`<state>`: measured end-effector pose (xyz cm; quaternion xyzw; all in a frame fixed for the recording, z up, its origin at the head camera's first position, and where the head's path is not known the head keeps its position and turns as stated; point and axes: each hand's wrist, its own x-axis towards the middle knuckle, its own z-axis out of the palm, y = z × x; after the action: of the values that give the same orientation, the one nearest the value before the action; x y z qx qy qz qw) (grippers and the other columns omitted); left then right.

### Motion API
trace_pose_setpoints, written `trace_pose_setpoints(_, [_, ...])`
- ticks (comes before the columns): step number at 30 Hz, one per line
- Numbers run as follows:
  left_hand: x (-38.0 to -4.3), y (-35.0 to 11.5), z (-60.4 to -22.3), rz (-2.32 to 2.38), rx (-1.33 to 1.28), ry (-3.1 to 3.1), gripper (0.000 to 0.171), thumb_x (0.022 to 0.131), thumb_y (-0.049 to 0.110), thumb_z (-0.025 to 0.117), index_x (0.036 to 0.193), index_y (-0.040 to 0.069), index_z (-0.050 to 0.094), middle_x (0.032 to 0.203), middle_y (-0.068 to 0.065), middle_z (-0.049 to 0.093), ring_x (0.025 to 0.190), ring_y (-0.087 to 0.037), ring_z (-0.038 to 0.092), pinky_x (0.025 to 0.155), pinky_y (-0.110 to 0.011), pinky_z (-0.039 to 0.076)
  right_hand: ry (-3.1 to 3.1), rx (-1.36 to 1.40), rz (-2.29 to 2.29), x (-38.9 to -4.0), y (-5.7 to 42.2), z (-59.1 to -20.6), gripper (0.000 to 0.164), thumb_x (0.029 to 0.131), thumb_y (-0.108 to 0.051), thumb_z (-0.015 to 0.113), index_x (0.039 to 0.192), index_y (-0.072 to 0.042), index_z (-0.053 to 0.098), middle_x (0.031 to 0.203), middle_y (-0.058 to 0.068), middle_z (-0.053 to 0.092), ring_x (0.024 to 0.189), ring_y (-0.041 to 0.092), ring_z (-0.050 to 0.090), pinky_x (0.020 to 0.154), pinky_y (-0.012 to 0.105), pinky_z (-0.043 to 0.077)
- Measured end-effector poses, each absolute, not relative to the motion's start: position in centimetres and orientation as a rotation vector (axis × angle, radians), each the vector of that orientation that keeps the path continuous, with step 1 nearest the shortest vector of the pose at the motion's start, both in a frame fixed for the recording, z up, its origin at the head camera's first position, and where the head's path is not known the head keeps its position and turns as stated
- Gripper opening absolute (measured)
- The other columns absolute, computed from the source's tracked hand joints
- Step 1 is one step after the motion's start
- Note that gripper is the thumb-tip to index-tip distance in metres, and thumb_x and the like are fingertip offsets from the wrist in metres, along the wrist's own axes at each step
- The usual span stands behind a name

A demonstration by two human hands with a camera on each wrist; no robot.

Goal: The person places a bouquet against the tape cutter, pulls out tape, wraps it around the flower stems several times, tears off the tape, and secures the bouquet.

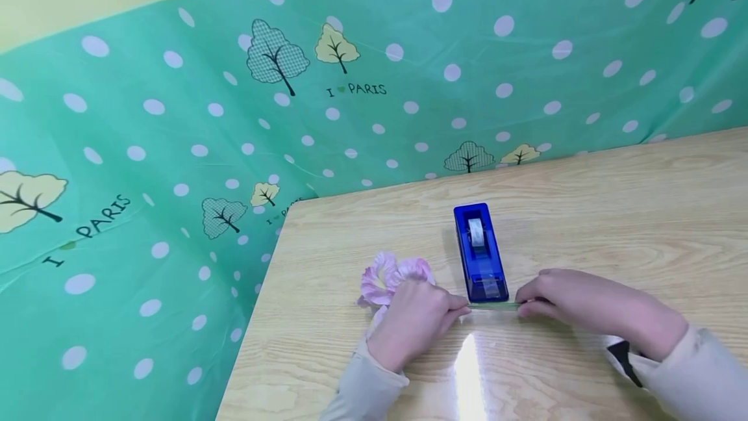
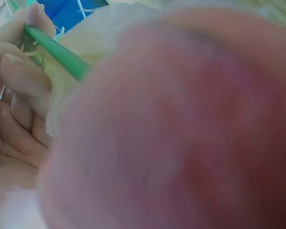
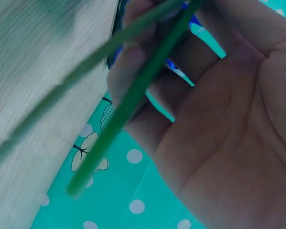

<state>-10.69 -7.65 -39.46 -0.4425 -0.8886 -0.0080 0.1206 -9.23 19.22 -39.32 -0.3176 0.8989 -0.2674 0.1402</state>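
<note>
Artificial flowers with pale pink-purple petals (image 1: 378,280) lie by my left hand (image 1: 416,317), partly hidden behind it. The fingertips of this hand pinch the green stems (image 1: 493,306). My right hand (image 1: 578,299) pinches the stems further along, so a short stretch runs level between both hands. In the right wrist view two green stems, one bright (image 3: 126,102) and one duller, pass through the fingers and stick out past them. Just beyond the stems stands a blue tape dispenser (image 1: 482,258), its near end close to them. A blurred pink shape covers most of the left wrist view.
The wooden table (image 1: 327,245) reaches to a green dotted cloth (image 1: 380,109) hanging along its back and left sides. A bright light reflection lies on the table in front of the hands.
</note>
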Motion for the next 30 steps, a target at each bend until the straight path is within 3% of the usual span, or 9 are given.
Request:
trace_pose_setpoints(13, [-10.8, -7.3, -40.0, -0.015, -1.235, -2.594, 0.016, 0.095, 0.041, 0.065, 0.096, 0.033, 0.079, 0.078, 0.016, 0.074, 0.052, 0.001, 0.057, 0.055, -0.016, 0.039, 2.7, -0.927, -0.691, -9.4, 19.2, -39.5, 0.015, 0.099, -0.03, 0.06, 0.086, -0.033, 0.066, 0.079, -0.025, 0.058, 0.071, -0.005, 0.05, 0.067, 0.031, 0.05])
trace_pose_setpoints(18, [-10.8, -7.3, -40.1, -0.054, -1.226, -2.581, 0.014, 0.093, 0.04, 0.068, 0.096, 0.032, 0.079, 0.077, 0.015, 0.074, 0.051, 0.001, 0.057, 0.055, -0.016, 0.043, 2.804, -0.857, -0.609, -9.1, 18.8, -39.4, 0.005, 0.093, -0.032, 0.068, 0.091, -0.029, 0.072, 0.088, -0.019, 0.065, 0.079, 0.004, 0.061, 0.07, 0.036, 0.055])
trace_pose_setpoints(21, [-11.0, -7.4, -40.2, -0.092, -1.22, -2.568, 0.013, 0.092, 0.039, 0.07, 0.096, 0.031, 0.079, 0.078, 0.014, 0.075, 0.052, 0.001, 0.058, 0.057, -0.016, 0.046, 2.847, -0.817, -0.589, -9.0, 18.5, -39.1, 0.007, 0.09, -0.031, 0.071, 0.093, -0.025, 0.074, 0.088, -0.016, 0.066, 0.079, 0.007, 0.062, 0.07, 0.035, 0.056])
trace_pose_setpoints(28, [-11.2, -7.2, -40.0, -0.133, -1.205, -2.585, 0.014, 0.093, 0.04, 0.068, 0.091, 0.031, 0.08, 0.066, 0.016, 0.07, 0.046, 0.004, 0.043, 0.055, -0.015, 0.038, 2.901, -0.654, -0.712, -8.7, 17.8, -38.5, 0.008, 0.088, -0.031, 0.074, 0.093, -0.024, 0.074, 0.09, -0.014, 0.067, 0.084, 0.011, 0.063, 0.072, 0.038, 0.056])
trace_pose_setpoints(30, [-11.2, -7.1, -40.0, -0.11, -1.196, -2.602, 0.016, 0.093, 0.041, 0.067, 0.093, 0.032, 0.08, 0.068, 0.016, 0.071, 0.047, 0.003, 0.045, 0.055, -0.015, 0.038, 2.916, -0.607, -0.759, -8.7, 17.3, -38.3, 0.004, 0.089, -0.03, 0.074, 0.09, -0.025, 0.074, 0.089, -0.014, 0.066, 0.084, 0.012, 0.062, 0.072, 0.038, 0.055])
